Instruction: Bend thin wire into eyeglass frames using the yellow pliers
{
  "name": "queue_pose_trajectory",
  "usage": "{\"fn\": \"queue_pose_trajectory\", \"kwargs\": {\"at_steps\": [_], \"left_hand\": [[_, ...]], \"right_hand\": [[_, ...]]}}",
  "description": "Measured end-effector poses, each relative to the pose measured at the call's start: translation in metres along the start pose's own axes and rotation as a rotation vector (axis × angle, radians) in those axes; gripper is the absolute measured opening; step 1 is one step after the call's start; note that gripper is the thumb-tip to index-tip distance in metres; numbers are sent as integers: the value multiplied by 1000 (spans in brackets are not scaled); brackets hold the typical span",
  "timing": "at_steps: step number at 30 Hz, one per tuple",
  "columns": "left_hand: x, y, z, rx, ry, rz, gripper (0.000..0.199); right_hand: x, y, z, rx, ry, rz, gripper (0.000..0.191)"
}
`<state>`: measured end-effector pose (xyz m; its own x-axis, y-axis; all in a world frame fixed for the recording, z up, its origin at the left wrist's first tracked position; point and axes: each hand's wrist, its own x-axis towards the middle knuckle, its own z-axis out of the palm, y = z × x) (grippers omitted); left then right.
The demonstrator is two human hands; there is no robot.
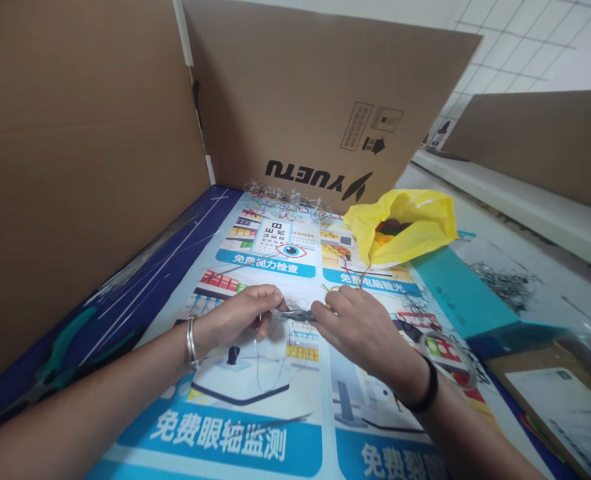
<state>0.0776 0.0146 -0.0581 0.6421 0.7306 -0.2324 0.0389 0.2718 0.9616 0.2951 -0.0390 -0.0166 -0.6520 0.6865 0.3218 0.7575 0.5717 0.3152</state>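
Slim, grey, tapered metal pliers [298,315]

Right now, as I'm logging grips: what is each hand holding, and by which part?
Right hand: pliers, by the handles. Left hand: thin wire, pinched near the pliers' tip; exact spot unclear.

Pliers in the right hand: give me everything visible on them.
The pliers have a dark grey, metallic-looking head with narrow jaws. They lie roughly level across the view, tip towards the left hand, above the printed sheet. The right hand wraps the handles, mostly hiding them. The tip is right by the left fingertips; touching or just apart, I can't tell. Whether the jaws close on anything is too fine to make out.
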Motion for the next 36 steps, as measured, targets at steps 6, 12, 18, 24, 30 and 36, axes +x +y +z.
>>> {"fn": "queue_pose_trajectory", "kwargs": {"at_steps": [6,12,18,24,30,36], "left_hand": [[1,-1,0,5,18,-7,30],[-1,3,0,-53,-16,13,30],[0,1,3,-55,-20,8,31],[1,-1,4,-47,-16,-8,29],[3,-2,3,-68,-4,-15,27],[3,-1,4,-41,17,-57,27]], "right_hand": [[0,2,-2,-15,-5,-14,3],[-1,2,-9,-37,-27,6,2],[-1,3,-8,-13,-55,7,5],[-2,5,-4,2,-63,4,6],[-2,6,-6,27,-86,-2,8],[-1,5,-6,59,-97,-22,8]]}}
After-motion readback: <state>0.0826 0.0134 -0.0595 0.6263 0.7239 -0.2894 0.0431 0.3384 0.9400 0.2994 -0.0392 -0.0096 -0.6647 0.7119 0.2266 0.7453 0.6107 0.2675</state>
